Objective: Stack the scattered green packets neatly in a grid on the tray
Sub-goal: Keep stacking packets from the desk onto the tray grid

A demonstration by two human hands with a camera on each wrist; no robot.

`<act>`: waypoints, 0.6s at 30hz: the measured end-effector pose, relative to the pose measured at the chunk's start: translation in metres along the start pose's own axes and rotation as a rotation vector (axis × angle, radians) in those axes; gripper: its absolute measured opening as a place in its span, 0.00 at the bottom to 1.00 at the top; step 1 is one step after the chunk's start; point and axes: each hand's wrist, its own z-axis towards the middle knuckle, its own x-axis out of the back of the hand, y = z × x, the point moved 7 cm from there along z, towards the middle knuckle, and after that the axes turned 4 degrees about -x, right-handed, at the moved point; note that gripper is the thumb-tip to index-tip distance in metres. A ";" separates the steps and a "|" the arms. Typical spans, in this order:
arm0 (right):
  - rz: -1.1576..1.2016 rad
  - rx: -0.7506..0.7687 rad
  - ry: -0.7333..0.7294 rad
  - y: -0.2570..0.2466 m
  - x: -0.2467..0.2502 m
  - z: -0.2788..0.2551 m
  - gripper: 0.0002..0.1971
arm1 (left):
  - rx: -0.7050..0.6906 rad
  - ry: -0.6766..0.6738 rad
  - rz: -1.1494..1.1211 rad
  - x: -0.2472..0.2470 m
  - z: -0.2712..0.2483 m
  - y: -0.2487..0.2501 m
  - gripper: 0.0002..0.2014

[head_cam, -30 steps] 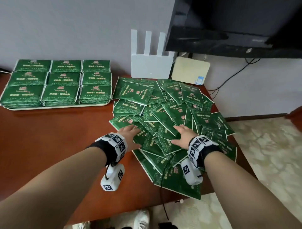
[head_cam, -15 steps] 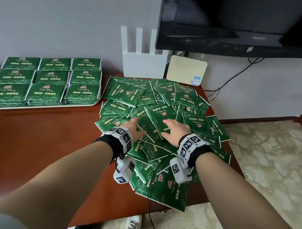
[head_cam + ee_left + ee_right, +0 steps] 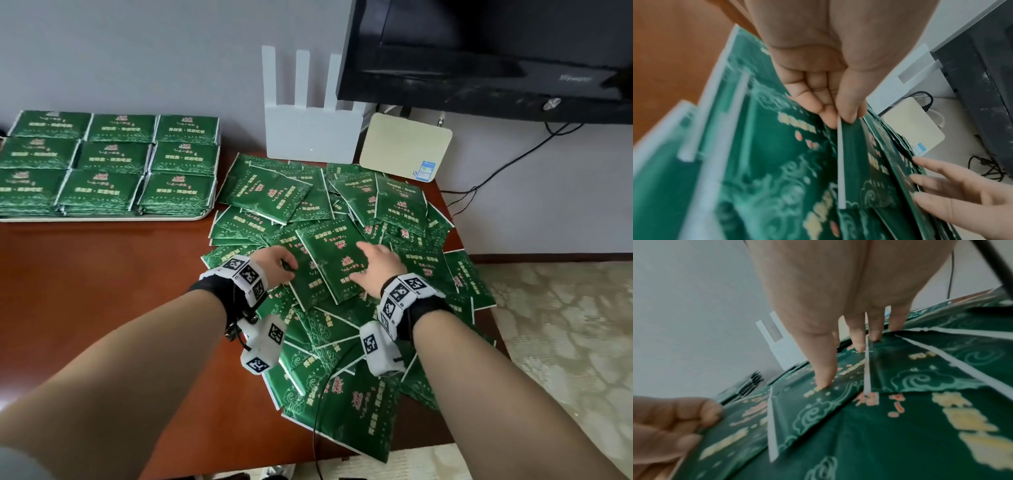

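Several green packets point(image 3: 329, 260) lie scattered in an overlapping pile on the brown table. My left hand point(image 3: 289, 269) pinches the white edge of one packet point(image 3: 851, 162) between thumb and fingers point(image 3: 846, 110), at the pile's left side. My right hand point(image 3: 368, 262) lies flat on the top packet, its straight fingers point(image 3: 824, 378) pressing down on it. At the back left, the white tray point(image 3: 102, 217) holds neat stacks of packets point(image 3: 113, 185) in a three-by-three grid.
A white router point(image 3: 308, 137) and a beige box point(image 3: 406, 147) stand against the wall behind the pile, under a black TV point(image 3: 479, 51). Cables hang at the right. Bare tabletop point(image 3: 85, 291) lies left of the pile; packets overhang the front edge.
Both hands have moved farther into the pile. My left hand's fingers have curled and taken a packet's edge. The right hand has slid up onto the top packet.
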 end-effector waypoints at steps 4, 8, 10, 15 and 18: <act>-0.089 -0.099 -0.035 0.000 -0.003 0.010 0.45 | 0.034 0.005 0.068 0.019 -0.010 -0.026 0.11; -0.108 -0.107 -0.042 -0.007 -0.006 0.014 0.50 | 0.110 0.030 0.029 0.037 -0.020 -0.051 0.29; -0.056 -0.117 -0.062 -0.010 -0.009 0.015 0.49 | 0.137 0.044 0.031 0.044 -0.024 -0.059 0.36; 0.175 -0.101 -0.016 -0.019 -0.007 0.011 0.43 | 0.188 0.110 -0.150 0.056 -0.026 -0.076 0.36; 0.287 -0.110 0.034 -0.017 -0.002 0.013 0.45 | 0.204 0.154 -0.315 0.056 -0.024 -0.081 0.32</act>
